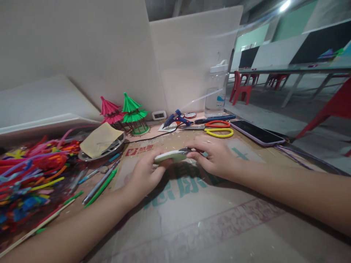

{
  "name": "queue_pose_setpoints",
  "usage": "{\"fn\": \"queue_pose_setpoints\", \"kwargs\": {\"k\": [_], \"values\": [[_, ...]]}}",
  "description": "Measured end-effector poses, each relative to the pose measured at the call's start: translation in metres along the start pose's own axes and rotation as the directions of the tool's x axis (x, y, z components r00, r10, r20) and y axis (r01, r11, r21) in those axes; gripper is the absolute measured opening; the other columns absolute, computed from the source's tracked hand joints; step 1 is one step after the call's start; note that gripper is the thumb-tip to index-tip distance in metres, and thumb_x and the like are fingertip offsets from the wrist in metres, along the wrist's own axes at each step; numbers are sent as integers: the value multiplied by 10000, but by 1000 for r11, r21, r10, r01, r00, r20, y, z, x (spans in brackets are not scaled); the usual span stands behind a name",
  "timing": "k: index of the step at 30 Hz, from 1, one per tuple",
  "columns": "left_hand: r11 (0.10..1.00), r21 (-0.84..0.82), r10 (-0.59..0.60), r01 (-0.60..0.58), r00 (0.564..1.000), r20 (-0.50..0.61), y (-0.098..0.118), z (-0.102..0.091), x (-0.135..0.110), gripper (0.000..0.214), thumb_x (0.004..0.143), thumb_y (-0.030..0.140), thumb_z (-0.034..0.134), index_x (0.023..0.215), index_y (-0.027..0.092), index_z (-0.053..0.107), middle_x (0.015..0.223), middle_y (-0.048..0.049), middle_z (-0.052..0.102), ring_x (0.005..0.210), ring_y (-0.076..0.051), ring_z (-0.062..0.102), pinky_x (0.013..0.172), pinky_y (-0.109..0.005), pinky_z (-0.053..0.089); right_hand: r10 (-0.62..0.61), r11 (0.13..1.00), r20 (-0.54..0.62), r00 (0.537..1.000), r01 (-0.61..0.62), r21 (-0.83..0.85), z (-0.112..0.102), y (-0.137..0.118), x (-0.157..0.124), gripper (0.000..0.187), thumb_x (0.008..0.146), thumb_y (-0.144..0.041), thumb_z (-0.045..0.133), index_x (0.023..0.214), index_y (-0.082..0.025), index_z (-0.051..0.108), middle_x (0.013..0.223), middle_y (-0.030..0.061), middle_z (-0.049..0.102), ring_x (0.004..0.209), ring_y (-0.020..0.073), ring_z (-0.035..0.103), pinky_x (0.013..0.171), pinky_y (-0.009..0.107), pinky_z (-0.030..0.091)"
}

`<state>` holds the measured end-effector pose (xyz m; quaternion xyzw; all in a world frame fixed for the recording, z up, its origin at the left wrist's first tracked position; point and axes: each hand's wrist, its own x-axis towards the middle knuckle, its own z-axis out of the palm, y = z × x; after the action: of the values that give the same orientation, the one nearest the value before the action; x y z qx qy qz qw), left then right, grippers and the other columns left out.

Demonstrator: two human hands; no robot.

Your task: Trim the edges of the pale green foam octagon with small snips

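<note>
Over the middle of the cardboard sheet (pixel 219 226), my left hand (pixel 148 171) is closed on the left end of a flat, rounded pale green-and-white piece (pixel 170 157). My right hand (pixel 210 155) pinches a small dark part (pixel 185 150) at the right end of that piece; blur hides exactly what it is. Just beyond my hands lie scissors (pixel 219 128) with one orange and one yellow handle. Behind them rests a blue glue gun (pixel 178 118) with a small red light. Two fuzzy pagoda-like models, one red (pixel 111 111) and one green (pixel 134 115), stand at the back left.
Piled pipe cleaners (pixel 33 175) cover the left side, beside a metal tray (pixel 122 140) with a yellowish sheet on it. Pens (pixel 101 182) lie nearby. A phone (pixel 256 132) and a clear bottle (pixel 216 91) stand right of a small white clock (pixel 159 115). White boards rise behind.
</note>
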<state>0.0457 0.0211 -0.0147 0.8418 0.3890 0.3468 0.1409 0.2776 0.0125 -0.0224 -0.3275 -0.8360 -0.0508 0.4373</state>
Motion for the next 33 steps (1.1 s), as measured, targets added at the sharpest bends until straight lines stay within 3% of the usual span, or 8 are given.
{"fn": "queue_pose_setpoints", "kwargs": {"k": [8, 14, 33], "values": [[1000, -29, -5, 6, 1000, 15, -1, 1, -2, 98, 866, 234, 544, 835, 171, 613, 759, 6, 628, 705, -149, 572, 645, -244, 433, 2, 1000, 7, 1000, -2, 11, 0, -1, 1, 249, 971, -301, 503, 915, -142, 687, 744, 52, 655, 704, 174, 570, 651, 286, 405], [999, -14, -41, 42, 998, 52, 1, 0, -2, 124, 874, 260, 545, 825, 169, 613, 755, 2, 625, 707, -156, 569, 646, -255, 425, 25, 999, -8, 1000, -25, 28, 1, 0, 0, 265, 965, -331, 512, 974, -128, 682, 767, 59, 662, 719, 179, 575, 668, 293, 426], [1000, 12, 6, -6, 999, 36, 2, 1, -4, 117, 868, 207, 507, 893, 176, 617, 813, -10, 661, 746, -164, 594, 679, -265, 455, -28, 999, 4, 1000, 28, -44, -1, -5, 1, 267, 974, -333, 492, 967, -146, 682, 750, 59, 647, 695, 182, 554, 648, 297, 413]]}}
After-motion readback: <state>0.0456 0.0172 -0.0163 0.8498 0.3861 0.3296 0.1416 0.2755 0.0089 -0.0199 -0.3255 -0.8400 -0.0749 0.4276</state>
